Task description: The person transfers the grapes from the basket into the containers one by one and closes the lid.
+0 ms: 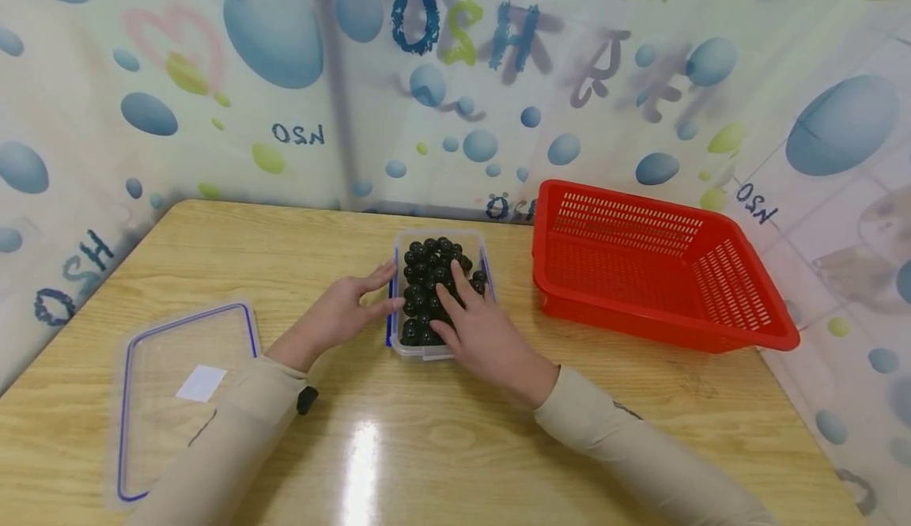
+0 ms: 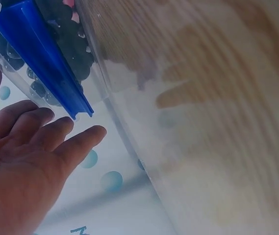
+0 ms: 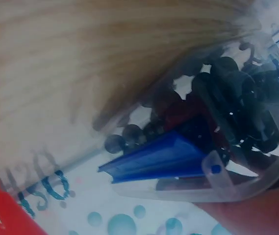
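Observation:
Dark, glossy bunches of what look like grapes (image 1: 425, 273) fill a clear plastic box (image 1: 416, 350) with blue side latches, upright on the table. Against the box's left side, my left hand (image 1: 338, 312) rests its extended fingertips and thumb. My right hand (image 1: 491, 344) lies over the right part of the box, its fingers spread across the grapes and hiding some of them. In the left wrist view, the left fingers lie beside a hanging blue latch (image 2: 36, 54). The right wrist view shows the other latch (image 3: 159, 156) folded outward, and part of the right hand at the bottom.
A clear lid (image 1: 153, 439) with a blue seal and a white label (image 1: 202, 383) lies at the left, partly under the left sleeve. To the right stands a red slotted basket (image 1: 640, 330). A patterned curtain (image 1: 441, 138) hangs behind the wooden table (image 1: 427, 463).

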A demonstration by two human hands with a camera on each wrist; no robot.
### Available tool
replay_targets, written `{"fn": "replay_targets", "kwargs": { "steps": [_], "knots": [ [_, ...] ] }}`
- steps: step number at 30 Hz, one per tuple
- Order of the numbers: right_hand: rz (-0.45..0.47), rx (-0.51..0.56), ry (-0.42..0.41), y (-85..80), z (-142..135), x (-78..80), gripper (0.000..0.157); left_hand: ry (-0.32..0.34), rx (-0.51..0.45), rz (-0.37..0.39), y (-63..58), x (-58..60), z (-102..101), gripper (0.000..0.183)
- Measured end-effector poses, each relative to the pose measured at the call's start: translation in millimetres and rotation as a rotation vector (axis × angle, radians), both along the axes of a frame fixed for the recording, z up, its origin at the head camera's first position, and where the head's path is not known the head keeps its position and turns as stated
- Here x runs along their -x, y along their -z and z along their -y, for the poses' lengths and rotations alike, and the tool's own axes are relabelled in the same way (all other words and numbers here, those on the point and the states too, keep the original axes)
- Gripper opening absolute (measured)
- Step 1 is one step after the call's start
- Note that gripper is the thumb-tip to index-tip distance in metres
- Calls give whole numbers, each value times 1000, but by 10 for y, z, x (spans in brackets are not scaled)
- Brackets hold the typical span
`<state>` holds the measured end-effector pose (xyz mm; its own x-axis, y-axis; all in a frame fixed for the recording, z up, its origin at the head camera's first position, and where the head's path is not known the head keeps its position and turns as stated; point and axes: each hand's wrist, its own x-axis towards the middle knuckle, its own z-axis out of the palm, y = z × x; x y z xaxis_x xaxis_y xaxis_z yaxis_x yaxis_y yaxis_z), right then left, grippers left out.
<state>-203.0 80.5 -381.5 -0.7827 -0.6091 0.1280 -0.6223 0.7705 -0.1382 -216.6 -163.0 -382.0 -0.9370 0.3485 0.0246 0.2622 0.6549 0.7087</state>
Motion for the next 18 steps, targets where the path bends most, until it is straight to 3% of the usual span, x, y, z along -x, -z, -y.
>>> {"fn": "replay_targets", "kwargs": {
  "steps": [5,10,18],
  "knots": [
    [-32,-54,-19,-5,-19,31,61,-9,5,2,-5,-2,-10,66],
    [-12,-13,-62,14,-45,73,61,-15,-6,23,-8,-6,-7,66],
    [43,10,-66,0,-60,96,61,-18,-4,16,1,11,-17,67]
  ]
}}
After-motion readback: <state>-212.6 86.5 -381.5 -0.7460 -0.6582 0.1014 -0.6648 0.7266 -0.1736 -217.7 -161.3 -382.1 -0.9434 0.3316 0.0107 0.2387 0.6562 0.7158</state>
